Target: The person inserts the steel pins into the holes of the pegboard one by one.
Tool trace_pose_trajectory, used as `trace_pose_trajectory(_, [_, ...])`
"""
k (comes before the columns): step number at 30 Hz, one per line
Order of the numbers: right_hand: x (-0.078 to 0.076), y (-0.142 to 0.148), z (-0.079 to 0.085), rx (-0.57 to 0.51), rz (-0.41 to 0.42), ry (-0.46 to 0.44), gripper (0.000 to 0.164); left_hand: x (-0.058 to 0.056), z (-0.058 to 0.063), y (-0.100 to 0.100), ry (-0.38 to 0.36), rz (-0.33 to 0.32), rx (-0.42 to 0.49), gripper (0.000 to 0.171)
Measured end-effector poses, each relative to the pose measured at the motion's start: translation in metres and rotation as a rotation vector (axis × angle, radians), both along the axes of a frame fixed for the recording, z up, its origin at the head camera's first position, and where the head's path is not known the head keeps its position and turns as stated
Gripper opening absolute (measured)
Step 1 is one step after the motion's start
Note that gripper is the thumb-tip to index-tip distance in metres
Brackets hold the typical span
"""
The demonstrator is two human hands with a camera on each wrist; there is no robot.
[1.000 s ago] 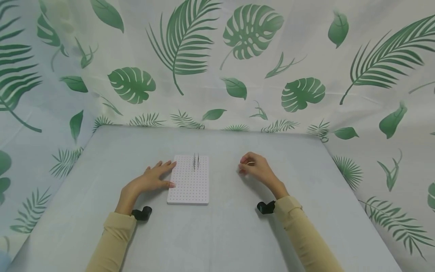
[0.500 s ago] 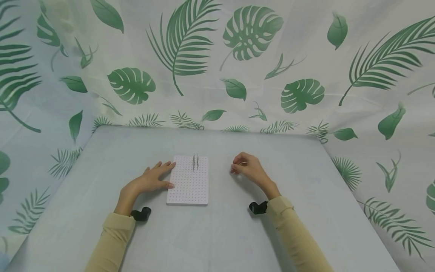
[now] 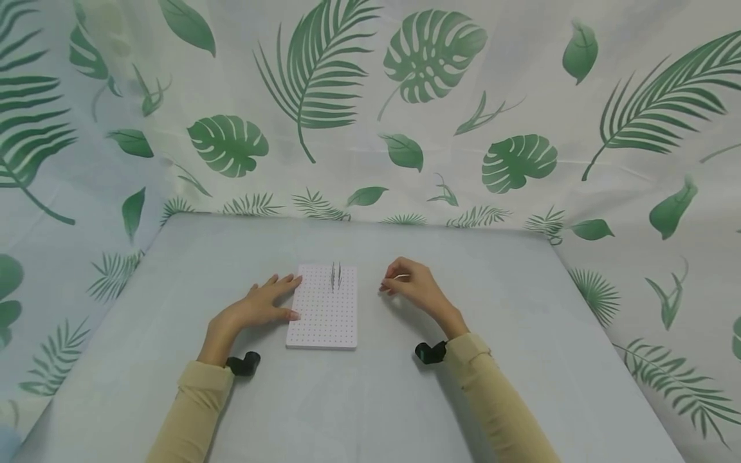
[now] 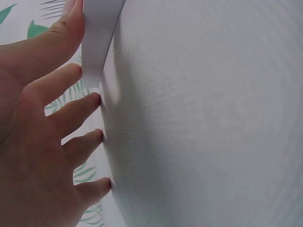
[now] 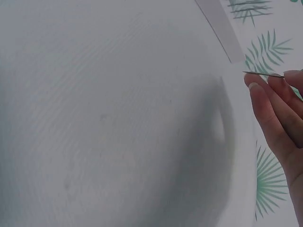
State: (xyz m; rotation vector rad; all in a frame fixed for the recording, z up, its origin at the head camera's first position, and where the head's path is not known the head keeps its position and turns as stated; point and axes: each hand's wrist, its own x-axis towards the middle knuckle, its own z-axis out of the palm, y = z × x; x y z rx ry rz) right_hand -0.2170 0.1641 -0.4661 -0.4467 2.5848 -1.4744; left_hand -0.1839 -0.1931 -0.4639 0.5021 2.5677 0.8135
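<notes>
A white board (image 3: 324, 325) with rows of small holes lies on the table, left of the middle in the head view. Several thin dark needles (image 3: 332, 278) stand upright in its upper part. My left hand (image 3: 255, 305) has its fingers spread at the board's left side, with thumb and index finger on its edge. The remaining fingertips touch the table in the left wrist view. To the right of the board, my right hand (image 3: 419, 288) pinches a thin needle (image 5: 260, 74) between thumb and fingers, just above the table.
A pale grey cloth covers the table (image 3: 370, 399). White sheets with green leaf prints (image 3: 428, 54) rise behind it and at both sides. Black wrist cameras (image 3: 431, 352) sit at the inner side of each cuff.
My right hand has moved left toward the board, still pinching the needle. The left hand and the board have stayed in place.
</notes>
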Motion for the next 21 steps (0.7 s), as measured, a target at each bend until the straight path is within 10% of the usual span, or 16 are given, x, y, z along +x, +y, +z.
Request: trace_pose_trajectory(21, [-0.003,-0.028,0.003,-0.033,0.041,0.007,0.011,-0.001,-0.002,-0.001,-0.01,0.009,-0.016,0.085])
